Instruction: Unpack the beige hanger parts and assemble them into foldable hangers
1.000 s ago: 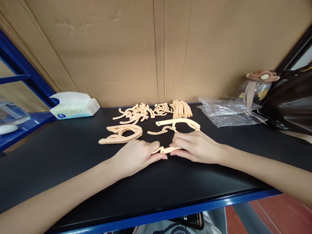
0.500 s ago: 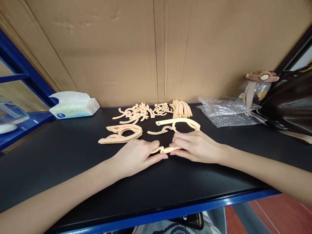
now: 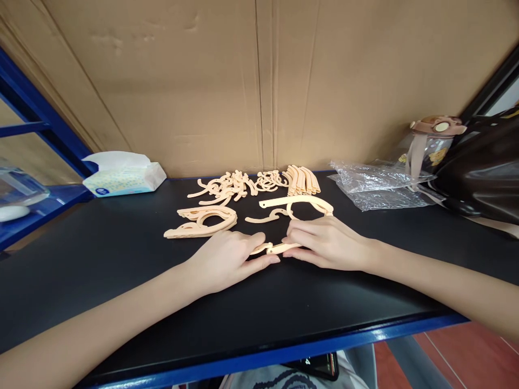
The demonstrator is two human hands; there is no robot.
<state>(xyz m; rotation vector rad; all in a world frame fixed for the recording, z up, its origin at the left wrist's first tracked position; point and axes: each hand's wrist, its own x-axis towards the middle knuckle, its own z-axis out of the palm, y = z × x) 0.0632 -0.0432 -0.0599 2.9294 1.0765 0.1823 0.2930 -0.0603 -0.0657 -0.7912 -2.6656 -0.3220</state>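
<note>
Low over the front of the black table, both hands are closed on beige plastic folding hanger pieces. My left hand (image 3: 227,259) pinches a thin curved piece (image 3: 261,249), most of it hidden under the fingers. A thicker hanger arm (image 3: 279,248) is gripped by my right hand (image 3: 324,243). The two pieces meet end to end between the hands. Just beyond my right hand lies a larger hanger arm (image 3: 290,202) with a curved part joined to it. Beside it rests a loose hook (image 3: 265,219). Folded hangers (image 3: 194,232) are stacked beyond my left hand.
Along the back are a heap of small curved pieces (image 3: 231,185) and a row of hanger arms (image 3: 302,180). A tissue box (image 3: 124,181) stands at the left. Clear plastic bags (image 3: 377,186) and a strapped bottle (image 3: 432,143) are at the right. A phone (image 3: 320,367) lies below the table edge.
Both hands and the pieces they hold stay practically where they were. Only the lit digit on the phone screen differs.
</note>
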